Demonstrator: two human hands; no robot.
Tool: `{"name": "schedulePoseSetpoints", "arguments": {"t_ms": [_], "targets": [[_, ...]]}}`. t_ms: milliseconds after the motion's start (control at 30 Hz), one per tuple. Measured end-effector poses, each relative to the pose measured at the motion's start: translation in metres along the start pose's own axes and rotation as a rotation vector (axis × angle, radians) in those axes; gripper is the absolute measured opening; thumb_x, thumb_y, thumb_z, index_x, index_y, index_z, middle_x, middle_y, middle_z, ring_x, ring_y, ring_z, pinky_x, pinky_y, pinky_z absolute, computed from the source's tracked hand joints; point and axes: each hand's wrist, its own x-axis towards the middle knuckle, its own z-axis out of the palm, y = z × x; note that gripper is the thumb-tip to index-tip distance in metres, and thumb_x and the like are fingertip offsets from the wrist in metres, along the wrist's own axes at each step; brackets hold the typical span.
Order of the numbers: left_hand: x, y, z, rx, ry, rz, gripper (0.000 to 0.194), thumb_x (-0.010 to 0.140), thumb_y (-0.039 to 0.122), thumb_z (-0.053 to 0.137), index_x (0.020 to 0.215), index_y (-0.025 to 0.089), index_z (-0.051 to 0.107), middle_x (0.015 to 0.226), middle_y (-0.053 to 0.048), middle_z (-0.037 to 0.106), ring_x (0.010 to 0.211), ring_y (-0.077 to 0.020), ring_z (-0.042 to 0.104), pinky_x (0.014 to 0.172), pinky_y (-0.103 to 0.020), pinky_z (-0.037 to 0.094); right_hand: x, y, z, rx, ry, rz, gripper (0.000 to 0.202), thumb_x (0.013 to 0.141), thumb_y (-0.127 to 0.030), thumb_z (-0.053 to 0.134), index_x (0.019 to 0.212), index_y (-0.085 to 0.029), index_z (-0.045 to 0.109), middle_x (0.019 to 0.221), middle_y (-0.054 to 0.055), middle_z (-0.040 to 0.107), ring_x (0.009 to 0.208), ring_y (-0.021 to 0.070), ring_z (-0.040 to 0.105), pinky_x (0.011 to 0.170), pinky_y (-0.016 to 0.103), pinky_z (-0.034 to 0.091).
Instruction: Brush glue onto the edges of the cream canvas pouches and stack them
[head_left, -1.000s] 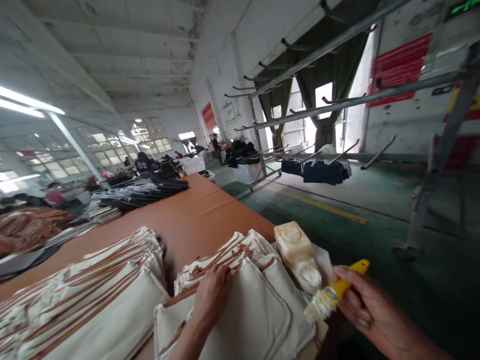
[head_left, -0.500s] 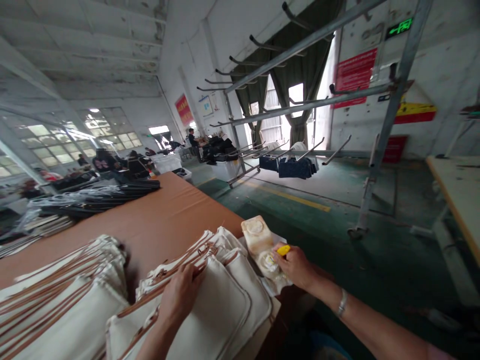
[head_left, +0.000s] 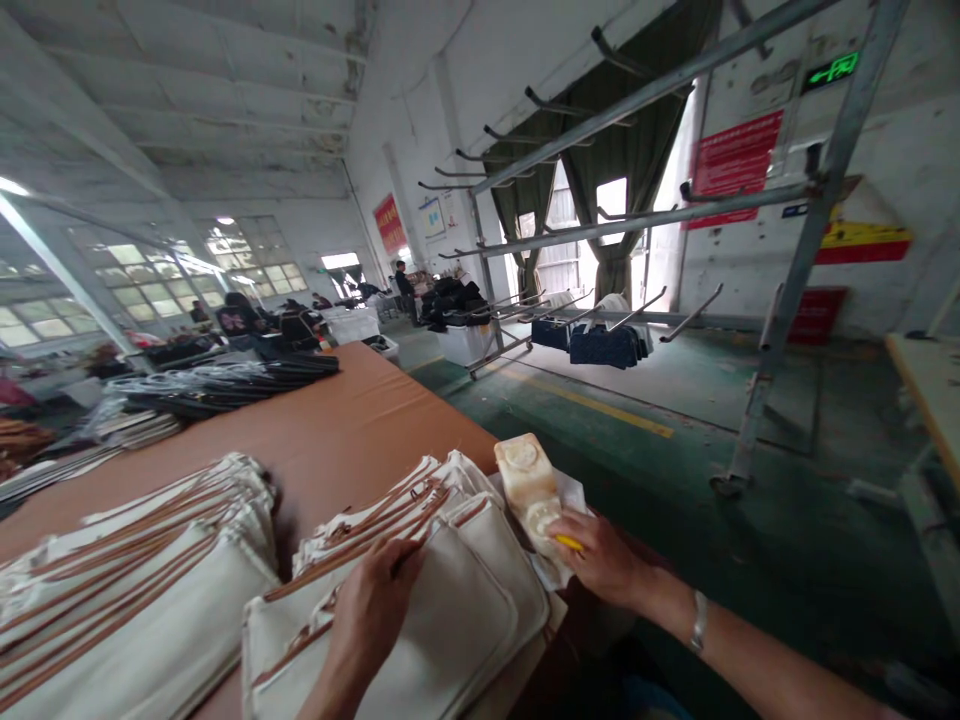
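Observation:
Cream fabric bag pieces [head_left: 457, 590] with brown edging lie overlapped in a row on the brown table. My left hand [head_left: 379, 590] rests on them, thumb and fingers closed on the upper edge of one cream bag piece. At the table's right edge stands a stained, off-white plastic container [head_left: 525, 470] with a round cap-like part, resting on a whitish sheet. My right hand [head_left: 600, 555] is at its near end, closed around a small yellow-handled tool [head_left: 569, 542]. The tool's working tip is hidden by the fingers and container.
A second stack of cream pieces [head_left: 165, 600] lies to the left. Dark bags with pale straps [head_left: 240, 385] line the table's far side. Beyond the table's right edge, a metal rack [head_left: 765, 400] holds dark blue bags [head_left: 604, 343]. Several people sit or stand farther back.
The view has shifted slightly left. My right hand has lowered and turned over the container's near end, so less of the yellow handle shows. My left hand keeps its hold.

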Motion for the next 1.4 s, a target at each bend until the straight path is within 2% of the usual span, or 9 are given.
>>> {"name": "schedulePoseSetpoints", "arguments": {"t_ms": [167,400,533,700,833,967,1133,1233,1400], "targets": [[-0.021,0.009,-0.010,-0.113,0.004,-0.021,0.034,0.088,0.046,0.047,0.089,0.022,0.071,0.077,-0.001,0.070,0.075,-0.0209,0.065,0.068,-0.027,0.045,-0.022,-0.013,-0.010,0.017,-0.057,-0.114,0.024,0.095,-0.031,0.047,0.097,-0.022,0.068,0.088,0.006,0.066,0.081,0.0181,0.062,0.077,0.029,0.050],[-0.044,0.017,-0.020,-0.281,0.002,0.052,0.037,0.089,0.051,0.050,0.087,0.021,0.072,0.082,-0.003,0.066,0.081,-0.0219,0.064,0.070,-0.028,0.048,-0.022,-0.004,-0.002,0.239,0.245,0.353,0.038,0.092,-0.052,0.048,0.090,-0.019,0.066,0.066,0.003,0.063,0.058,0.0193,0.058,0.055,0.029,0.045],[-0.059,0.024,-0.019,-0.373,0.050,0.123,0.028,0.089,0.046,0.056,0.087,0.023,0.072,0.083,-0.003,0.065,0.080,-0.0201,0.062,0.071,-0.026,0.049,-0.015,-0.033,-0.012,0.417,0.328,0.425,0.039,0.087,-0.057,0.055,0.079,-0.019,0.060,0.055,-0.002,0.051,0.048,0.0142,0.045,0.049,0.027,0.037],[-0.072,0.033,-0.008,-0.380,0.116,0.182,0.020,0.089,0.040,0.059,0.086,0.025,0.072,0.080,-0.002,0.064,0.075,-0.0173,0.061,0.066,-0.023,0.050,0.003,-0.103,-0.037,0.745,0.336,0.360,0.035,0.087,-0.053,0.057,0.083,-0.019,0.058,0.050,-0.007,0.042,0.045,0.0095,0.036,0.044,0.022,0.031],[-0.078,0.040,0.000,-0.348,0.147,0.207,0.020,0.090,0.040,0.058,0.088,0.026,0.072,0.078,-0.001,0.063,0.071,-0.0155,0.062,0.063,-0.023,0.049,0.011,-0.136,-0.034,0.759,0.242,0.286,0.033,0.088,-0.050,0.059,0.083,-0.018,0.059,0.049,-0.007,0.044,0.046,0.0091,0.040,0.045,0.021,0.034],[-0.082,0.043,0.002,-0.301,0.179,0.242,0.019,0.091,0.039,0.058,0.090,0.025,0.071,0.078,-0.001,0.062,0.070,-0.0146,0.062,0.062,-0.022,0.049,0.014,-0.142,-0.026,0.642,0.204,0.201,0.030,0.088,-0.047,0.059,0.080,-0.018,0.060,0.055,-0.005,0.047,0.051,0.0102,0.044,0.048,0.021,0.037],[-0.086,0.041,0.005,-0.235,0.230,0.314,0.018,0.092,0.037,0.057,0.091,0.026,0.070,0.077,-0.002,0.063,0.069,-0.0146,0.063,0.061,-0.022,0.050,0.014,-0.147,-0.036,0.565,0.306,0.173,0.031,0.090,-0.047,0.055,0.081,-0.019,0.061,0.056,-0.004,0.047,0.050,0.0113,0.044,0.047,0.022,0.037],[-0.088,0.043,0.006,-0.179,0.259,0.348,0.016,0.093,0.035,0.056,0.094,0.026,0.069,0.078,-0.002,0.063,0.070,-0.0155,0.063,0.064,-0.024,0.051,0.010,-0.152,-0.037,0.546,0.241,0.122,0.027,0.092,-0.043,0.054,0.081,-0.019,0.061,0.060,-0.003,0.050,0.055,0.0120,0.048,0.053,0.023,0.041],[-0.097,0.041,0.007,0.045,0.436,0.562,0.014,0.094,0.025,0.054,0.099,0.024,0.067,0.077,-0.003,0.064,0.068,-0.0161,0.060,0.064,-0.028,0.048,0.010,-0.144,-0.039,0.477,0.281,0.106,0.027,0.092,-0.042,0.054,0.080,-0.019,0.061,0.063,-0.002,0.053,0.058,0.0121,0.050,0.055,0.023,0.041]]}}
